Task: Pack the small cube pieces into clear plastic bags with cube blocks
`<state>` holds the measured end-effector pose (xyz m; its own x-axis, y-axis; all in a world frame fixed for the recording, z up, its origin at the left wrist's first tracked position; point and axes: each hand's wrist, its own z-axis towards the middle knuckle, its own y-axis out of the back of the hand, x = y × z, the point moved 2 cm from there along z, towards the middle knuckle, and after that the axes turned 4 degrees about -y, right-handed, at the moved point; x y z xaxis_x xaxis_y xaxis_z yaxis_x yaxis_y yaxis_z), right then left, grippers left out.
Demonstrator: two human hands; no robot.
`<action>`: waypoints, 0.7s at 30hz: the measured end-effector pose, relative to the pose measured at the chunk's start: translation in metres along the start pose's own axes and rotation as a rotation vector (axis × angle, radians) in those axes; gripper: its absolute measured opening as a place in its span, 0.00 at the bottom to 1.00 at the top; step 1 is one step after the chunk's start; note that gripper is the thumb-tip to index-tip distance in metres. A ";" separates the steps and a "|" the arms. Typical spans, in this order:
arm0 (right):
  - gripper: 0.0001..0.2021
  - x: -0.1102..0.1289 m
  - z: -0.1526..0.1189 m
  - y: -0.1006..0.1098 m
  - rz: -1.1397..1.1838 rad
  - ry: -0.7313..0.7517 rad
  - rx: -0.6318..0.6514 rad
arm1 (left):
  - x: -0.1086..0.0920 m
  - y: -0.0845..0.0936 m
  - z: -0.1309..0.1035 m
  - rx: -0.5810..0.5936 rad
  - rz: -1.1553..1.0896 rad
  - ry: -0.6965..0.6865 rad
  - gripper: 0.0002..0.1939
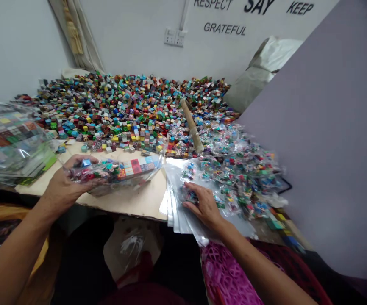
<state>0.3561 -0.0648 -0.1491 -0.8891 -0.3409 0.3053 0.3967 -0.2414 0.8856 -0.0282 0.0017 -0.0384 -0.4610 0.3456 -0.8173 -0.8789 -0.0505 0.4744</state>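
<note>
My left hand grips a clear plastic bag just above the table's front edge. Inside the bag are rows of small coloured cubes and, at the end near my fingers, small packets of tiny colourful pieces. My right hand is over a fanned stack of flat clear plastic bags. Its thumb and fingers close around a small clear packet of tiny colourful pieces, partly hidden by the fingers. More such packets are heaped beyond and to the right of this hand.
A large heap of small coloured cubes covers the back of the table. A wooden stick-like handle leans on it. Filled clear bags are stacked at left. A purple panel bounds the right; a pink openwork basket stands below.
</note>
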 end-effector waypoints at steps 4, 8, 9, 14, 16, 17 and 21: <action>0.14 0.004 -0.005 0.003 0.043 -0.013 0.030 | -0.004 -0.001 0.001 -0.023 -0.022 -0.009 0.26; 0.15 -0.004 -0.003 0.018 0.161 0.031 0.271 | -0.005 -0.001 0.002 -0.032 -0.027 -0.019 0.26; 0.16 -0.007 -0.002 0.022 0.191 0.036 0.324 | -0.005 -0.001 0.002 -0.032 -0.024 -0.019 0.26; 0.17 -0.016 -0.001 0.023 0.149 0.065 0.251 | -0.008 -0.001 0.001 -0.030 -0.017 -0.006 0.26; 0.17 -0.014 -0.005 0.015 0.056 0.069 0.124 | -0.008 0.000 0.000 -0.027 -0.007 -0.007 0.26; 0.17 -0.012 -0.008 0.011 0.017 0.069 0.067 | -0.007 0.000 0.000 -0.026 -0.003 -0.007 0.26; 0.16 -0.002 -0.017 0.000 -0.082 0.054 -0.093 | -0.003 0.000 0.000 -0.039 0.015 0.001 0.27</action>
<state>0.3613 -0.0796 -0.1560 -0.9068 -0.3645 0.2119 0.3450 -0.3525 0.8699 -0.0269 0.0010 -0.0358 -0.4741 0.3439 -0.8105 -0.8760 -0.0919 0.4734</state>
